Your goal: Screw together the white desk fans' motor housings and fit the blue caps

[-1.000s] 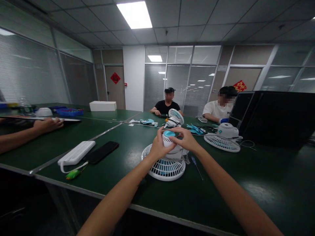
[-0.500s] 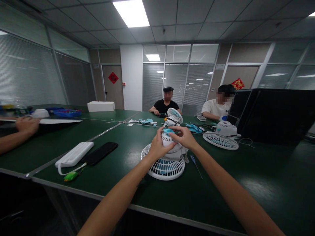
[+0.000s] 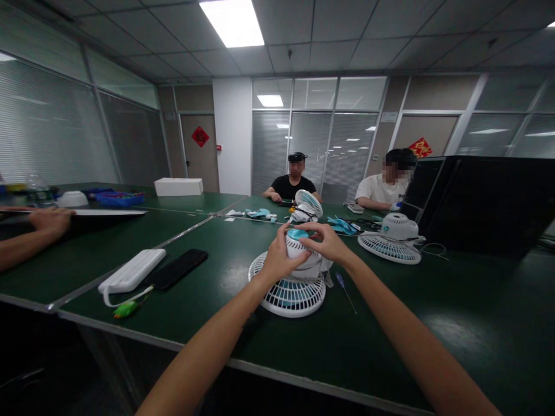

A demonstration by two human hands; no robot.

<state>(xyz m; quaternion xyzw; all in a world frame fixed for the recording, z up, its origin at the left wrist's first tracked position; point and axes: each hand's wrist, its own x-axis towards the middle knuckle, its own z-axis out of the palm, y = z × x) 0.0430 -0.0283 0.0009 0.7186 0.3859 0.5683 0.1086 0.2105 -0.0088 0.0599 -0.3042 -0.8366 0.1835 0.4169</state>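
Note:
A small white desk fan (image 3: 288, 292) lies grille-down on the green table (image 3: 390, 335) in front of me, its blue blades showing through the grille. My left hand (image 3: 277, 260) wraps round the fan's white motor housing from the left. My right hand (image 3: 327, 242) pinches at the teal cap (image 3: 297, 234) on top of the housing, fingers curled. A thin screwdriver with a blue handle (image 3: 346, 290) lies on the table just right of the fan.
A white power bank (image 3: 132, 270), a black phone (image 3: 176, 268) and a green clip lie to the left. Another fan (image 3: 389, 240) lies face-down at the right beside a black monitor. Two people sit across the table. A co-worker's arm (image 3: 30, 234) rests at far left.
My hands stay on the fan's housing with only slight finger shifts. The co-worker's hand at far left has drawn back leftward.

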